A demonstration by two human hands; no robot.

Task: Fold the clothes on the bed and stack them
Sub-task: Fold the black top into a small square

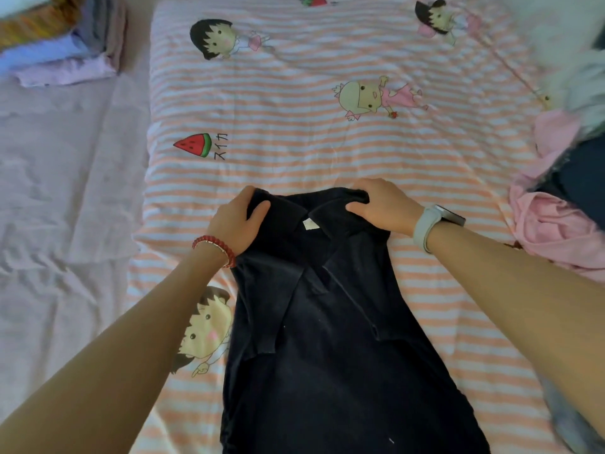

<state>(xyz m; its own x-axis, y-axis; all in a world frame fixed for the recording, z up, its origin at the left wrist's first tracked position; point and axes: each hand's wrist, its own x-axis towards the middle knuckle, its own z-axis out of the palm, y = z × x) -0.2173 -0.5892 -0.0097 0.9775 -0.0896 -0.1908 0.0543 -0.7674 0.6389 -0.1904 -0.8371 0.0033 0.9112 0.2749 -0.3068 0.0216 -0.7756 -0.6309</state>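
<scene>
dark shirt (327, 339) — matt cloth, perhaps cotton; quilt (294, 93) — soft cloth.

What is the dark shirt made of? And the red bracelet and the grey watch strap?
Dark shirt: looks like soft knitted cotton, matte, with limp folds and a floppy collar.
Red bracelet: small round beads, slightly shiny; glass, stone or plastic, hard to tell.
Grey watch strap: smooth, matte and bendy, probably silicone rubber.

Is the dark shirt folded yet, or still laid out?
Partly folded: the shirt lies lengthwise with its sides turned in, narrow, collar up. Left hand and right hand grip its shoulders.
</scene>
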